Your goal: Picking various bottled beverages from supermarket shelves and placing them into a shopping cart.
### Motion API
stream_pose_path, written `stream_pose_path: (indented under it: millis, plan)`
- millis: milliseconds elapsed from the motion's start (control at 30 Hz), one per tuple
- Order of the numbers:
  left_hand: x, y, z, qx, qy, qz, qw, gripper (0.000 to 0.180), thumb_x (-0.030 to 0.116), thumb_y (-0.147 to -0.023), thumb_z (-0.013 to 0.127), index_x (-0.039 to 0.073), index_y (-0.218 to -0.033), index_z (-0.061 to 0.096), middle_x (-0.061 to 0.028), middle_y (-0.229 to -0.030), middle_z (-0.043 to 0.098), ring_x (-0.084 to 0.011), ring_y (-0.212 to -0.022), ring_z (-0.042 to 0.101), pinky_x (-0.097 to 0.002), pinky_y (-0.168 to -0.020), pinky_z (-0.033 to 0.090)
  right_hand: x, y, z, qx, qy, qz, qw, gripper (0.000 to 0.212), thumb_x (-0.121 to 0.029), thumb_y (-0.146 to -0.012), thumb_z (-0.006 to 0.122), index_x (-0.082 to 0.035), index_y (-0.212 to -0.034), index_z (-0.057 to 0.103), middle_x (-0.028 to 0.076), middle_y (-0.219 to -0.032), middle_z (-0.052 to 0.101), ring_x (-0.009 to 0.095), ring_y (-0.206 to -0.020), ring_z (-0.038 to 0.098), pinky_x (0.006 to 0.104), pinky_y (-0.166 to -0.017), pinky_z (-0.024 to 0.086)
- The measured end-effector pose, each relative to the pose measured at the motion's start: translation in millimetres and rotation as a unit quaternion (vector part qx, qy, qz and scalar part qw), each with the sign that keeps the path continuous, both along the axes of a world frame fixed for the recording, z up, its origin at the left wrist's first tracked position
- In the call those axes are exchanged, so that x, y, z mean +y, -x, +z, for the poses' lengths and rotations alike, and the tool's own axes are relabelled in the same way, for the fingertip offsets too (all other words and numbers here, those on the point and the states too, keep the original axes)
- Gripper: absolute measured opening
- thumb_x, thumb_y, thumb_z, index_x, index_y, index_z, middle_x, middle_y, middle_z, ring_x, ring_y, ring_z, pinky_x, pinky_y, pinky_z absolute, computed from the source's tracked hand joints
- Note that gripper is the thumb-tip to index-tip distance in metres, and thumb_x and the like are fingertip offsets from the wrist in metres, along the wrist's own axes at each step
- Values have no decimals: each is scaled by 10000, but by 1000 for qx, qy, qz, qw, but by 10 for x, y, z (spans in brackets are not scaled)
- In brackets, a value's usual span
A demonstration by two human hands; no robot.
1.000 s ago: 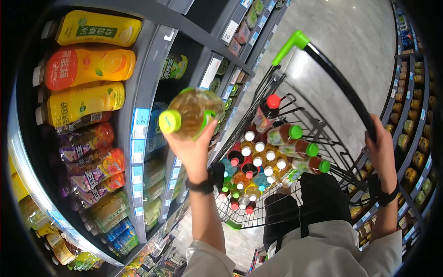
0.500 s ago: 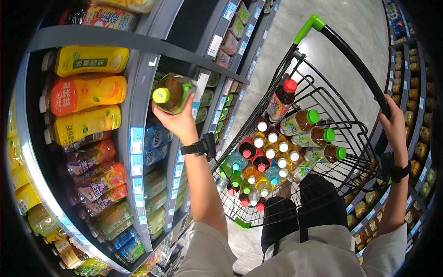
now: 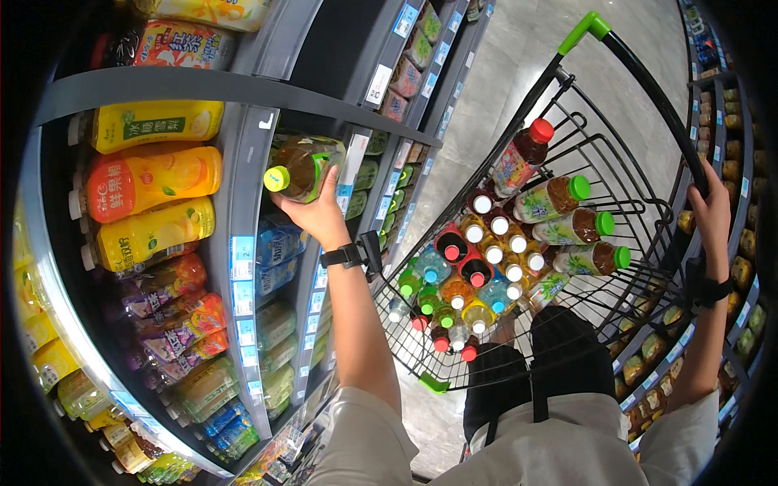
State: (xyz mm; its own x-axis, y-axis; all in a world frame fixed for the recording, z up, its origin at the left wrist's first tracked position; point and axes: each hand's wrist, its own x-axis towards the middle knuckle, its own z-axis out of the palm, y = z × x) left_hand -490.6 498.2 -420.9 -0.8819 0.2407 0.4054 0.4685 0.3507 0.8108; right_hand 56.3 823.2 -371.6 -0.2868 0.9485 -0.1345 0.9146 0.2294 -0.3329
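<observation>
My left hand (image 3: pixel 314 212) is closed around a drink bottle (image 3: pixel 308 168) with brown liquid and a yellow-green cap. The bottle lies tilted at the front of a shelf opening, its cap toward the left. At the right, my right hand (image 3: pixel 713 209) wraps around the black handle (image 3: pixel 655 81) of a shopping cart (image 3: pixel 624 312). Inside the cart stand several small bottles with white, red, green and blue caps. A red-capped bottle (image 3: pixel 520 158) and several green-capped bottles (image 3: pixel 551 199) of dark drink lean along the cart's far and right side.
Shelving with a grey frame (image 3: pixel 203 85) fills the left, holding yellow and orange juice bottles (image 3: pixel 154 178), purple-labelled bottles (image 3: pixel 182 340) and blue packs (image 3: pixel 279 247). Another stocked shelf (image 3: pixel 733 235) runs along the right. Grey floor (image 3: pixel 519 57) shows between them.
The cart and its bottles have shifted right and slightly up in view, with my right hand still on the handle. The bottle in my left hand has tipped slightly, its cap now a little lower.
</observation>
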Motion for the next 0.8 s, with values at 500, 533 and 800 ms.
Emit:
stream_pose_path:
  millis: [500,533,800]
  plan:
    - [-98,402,-2,4,70,33,997,1080,212,-680,919,-98,-1457,236,-264,-1432,432,-318,-1316,440,-381,-1126,324,-590,1410,967,98,-202,265,938,475,-37,-887,581,-77,-1359,547,108,-1361,574,275,-1293,520,386,-1100,399]
    - [-151,433,6,-28,53,21,998,1075,266,-680,916,-103,-1450,262,-291,-1459,385,-356,-1351,396,-399,-1149,286,-926,1852,1030,183,-119,307,927,440,-47,-853,604,-60,-1292,584,117,-1332,586,282,-1258,541,379,-1071,419]
    - [-165,403,318,-227,38,-118,966,877,192,-792,831,-41,-1464,319,-177,-1419,480,-263,-1292,482,-358,-1086,381,-2358,4171,231,444,141,341,816,433,-179,-826,598,-53,-1239,567,171,-1182,604,374,-1080,605,450,-911,506]
